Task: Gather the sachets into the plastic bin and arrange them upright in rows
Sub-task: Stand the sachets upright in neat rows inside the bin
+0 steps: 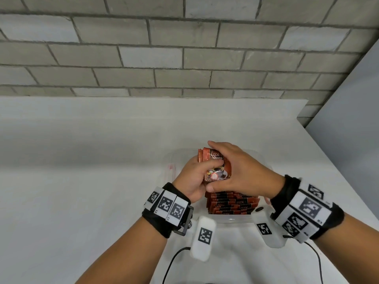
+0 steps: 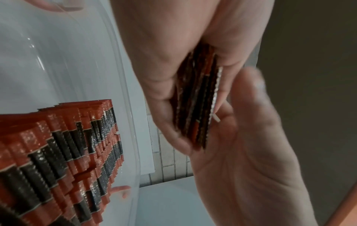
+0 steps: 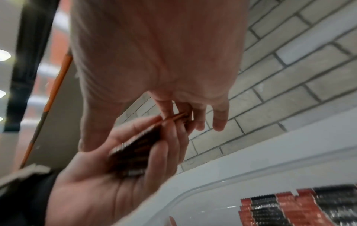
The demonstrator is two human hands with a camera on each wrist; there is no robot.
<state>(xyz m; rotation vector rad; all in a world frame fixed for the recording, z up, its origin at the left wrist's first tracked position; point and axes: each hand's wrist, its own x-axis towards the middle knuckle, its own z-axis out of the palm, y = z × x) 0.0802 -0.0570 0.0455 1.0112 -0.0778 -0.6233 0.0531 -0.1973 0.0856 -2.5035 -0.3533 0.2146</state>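
Note:
A small stack of red-brown sachets (image 1: 215,167) is held upright over the clear plastic bin (image 1: 170,171). My left hand (image 1: 191,178) grips the stack from the left, fingers curled round it. My right hand (image 1: 238,167) spans it from the right, fingers over its top edge and thumb under its bottom. In the left wrist view the stack (image 2: 197,99) sits edge-on in my left hand (image 2: 164,61), with the right hand (image 2: 251,145) below it. Rows of upright sachets (image 1: 231,203) fill the near part of the bin (image 2: 123,91); the right wrist view shows them (image 3: 289,209) too.
The bin stands on a white table (image 1: 82,160) against a grey brick wall (image 1: 164,58). The table's right edge (image 1: 338,171) runs diagonally close to the bin. Thin black cables (image 1: 172,261) trail from my wrists across the near table.

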